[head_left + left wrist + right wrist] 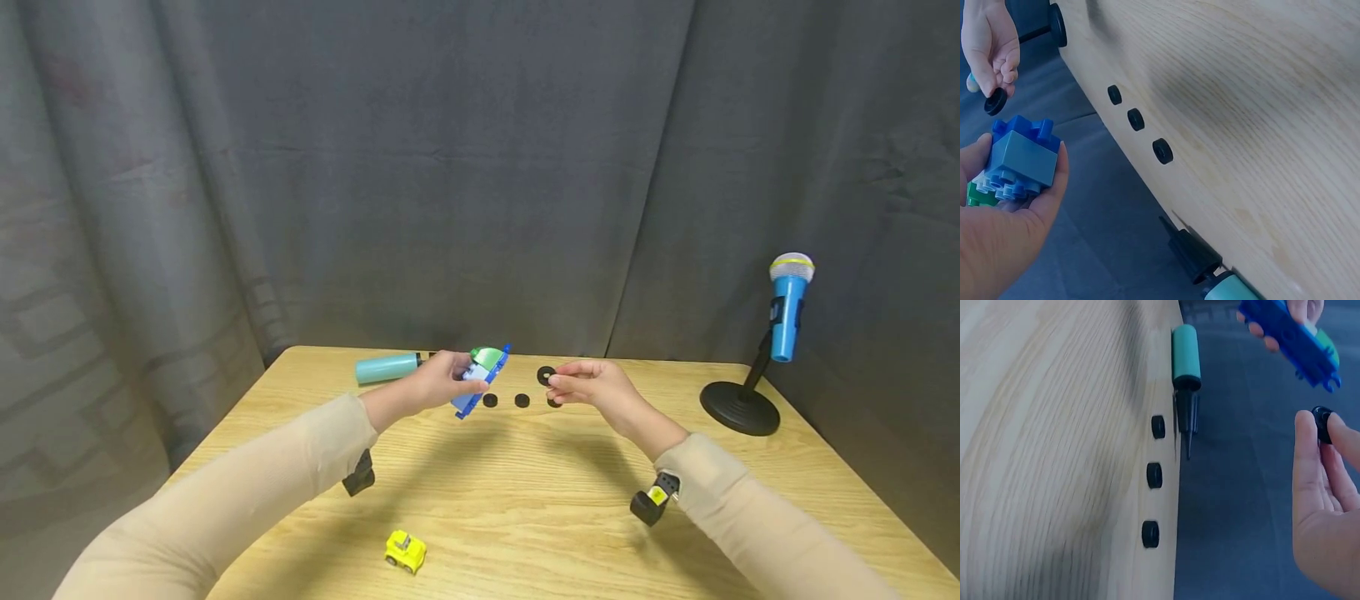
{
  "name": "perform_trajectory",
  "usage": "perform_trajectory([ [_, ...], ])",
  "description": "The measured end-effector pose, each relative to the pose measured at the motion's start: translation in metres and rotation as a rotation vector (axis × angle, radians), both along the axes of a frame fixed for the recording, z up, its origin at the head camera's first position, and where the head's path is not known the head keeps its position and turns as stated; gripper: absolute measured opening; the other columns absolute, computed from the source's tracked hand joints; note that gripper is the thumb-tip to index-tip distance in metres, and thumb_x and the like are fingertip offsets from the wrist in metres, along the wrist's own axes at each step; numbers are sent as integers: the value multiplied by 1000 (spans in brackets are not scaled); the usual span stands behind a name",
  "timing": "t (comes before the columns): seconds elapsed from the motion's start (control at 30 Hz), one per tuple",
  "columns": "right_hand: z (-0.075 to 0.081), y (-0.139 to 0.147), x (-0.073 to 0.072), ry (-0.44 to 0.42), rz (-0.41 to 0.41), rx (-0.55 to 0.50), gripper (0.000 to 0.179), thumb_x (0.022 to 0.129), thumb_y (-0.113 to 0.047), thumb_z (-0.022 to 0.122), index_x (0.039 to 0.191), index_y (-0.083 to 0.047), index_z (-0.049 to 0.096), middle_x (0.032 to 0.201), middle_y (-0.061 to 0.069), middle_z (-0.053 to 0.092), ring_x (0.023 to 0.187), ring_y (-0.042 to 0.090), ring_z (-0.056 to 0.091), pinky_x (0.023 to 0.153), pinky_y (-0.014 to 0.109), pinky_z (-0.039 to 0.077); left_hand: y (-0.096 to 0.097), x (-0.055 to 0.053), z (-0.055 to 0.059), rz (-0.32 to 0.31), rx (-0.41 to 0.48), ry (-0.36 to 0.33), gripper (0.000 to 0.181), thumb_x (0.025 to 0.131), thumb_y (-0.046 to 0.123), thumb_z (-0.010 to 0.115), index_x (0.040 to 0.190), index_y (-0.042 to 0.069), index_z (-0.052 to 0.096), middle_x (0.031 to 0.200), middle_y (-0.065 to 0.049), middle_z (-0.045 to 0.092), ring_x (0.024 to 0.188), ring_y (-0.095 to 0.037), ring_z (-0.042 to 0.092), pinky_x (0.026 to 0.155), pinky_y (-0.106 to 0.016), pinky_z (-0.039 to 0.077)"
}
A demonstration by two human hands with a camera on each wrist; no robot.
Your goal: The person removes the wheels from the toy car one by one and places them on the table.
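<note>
My left hand point(438, 381) grips a toy vehicle body point(1025, 156) built of blue blocks, with a green piece point(487, 358) on it. Its dark blue underside point(1291, 340), with clips at the end, shows in the right wrist view. Between thumb and fingers my right hand point(600, 387) pinches a black toy wheel point(546, 376), held up a short way from the vehicle body. Three more black wheels, one of them the middle wheel point(1154, 475), stand in a row on the table near its far edge.
Behind the left hand lies a teal hand pump point(387, 367) with a black nozzle. A small yellow toy car point(406, 551) sits at the front. At the right stands a blue toy microphone point(786, 321) on a black stand. The wooden table point(480, 517) meets a grey curtain behind.
</note>
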State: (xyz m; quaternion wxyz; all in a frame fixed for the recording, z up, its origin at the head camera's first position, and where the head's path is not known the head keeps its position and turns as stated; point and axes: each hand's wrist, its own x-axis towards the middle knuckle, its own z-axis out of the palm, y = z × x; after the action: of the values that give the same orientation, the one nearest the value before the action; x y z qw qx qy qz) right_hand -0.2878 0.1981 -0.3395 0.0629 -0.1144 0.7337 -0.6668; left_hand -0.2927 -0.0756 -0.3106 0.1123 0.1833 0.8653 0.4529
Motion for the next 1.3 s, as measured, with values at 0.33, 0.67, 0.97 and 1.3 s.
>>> perform_trajectory([
  [0.33, -9, 21, -9, -51, -79, -15, 44, 90, -7, 67, 126, 12, 50, 90, -1, 72, 81, 12, 72, 79, 25, 57, -1, -1, -5, -31, -9, -12, 40, 94, 19, 66, 123, -7, 56, 106, -13, 71, 93, -18, 69, 85, -35, 56],
  [0.67, -20, 46, -16, -97, -131, -62, 55, 91, -6, 66, 134, 17, 42, 87, 0, 74, 77, 10, 72, 77, 23, 57, -1, 1, -10, -21, -1, -28, 45, 93, 20, 66, 126, -9, 54, 107, -15, 71, 94, -20, 69, 84, -36, 57],
  [0.97, -29, 60, -29, -151, -218, -51, 48, 92, -3, 63, 131, 18, 45, 88, -2, 73, 78, 7, 71, 81, 22, 56, 0, 2, -6, -11, -3, -18, 49, 94, 20, 65, 131, -8, 51, 113, -16, 69, 99, -22, 68, 89, -37, 55],
  [1.3, -59, 67, -42, -226, -338, 20, 40, 92, 3, 60, 127, 21, 49, 80, 2, 71, 64, 4, 67, 68, 18, 57, 0, 5, -9, -7, 15, -37, 52, 93, 18, 66, 135, -9, 48, 120, -19, 66, 104, -24, 67, 91, -40, 54],
])
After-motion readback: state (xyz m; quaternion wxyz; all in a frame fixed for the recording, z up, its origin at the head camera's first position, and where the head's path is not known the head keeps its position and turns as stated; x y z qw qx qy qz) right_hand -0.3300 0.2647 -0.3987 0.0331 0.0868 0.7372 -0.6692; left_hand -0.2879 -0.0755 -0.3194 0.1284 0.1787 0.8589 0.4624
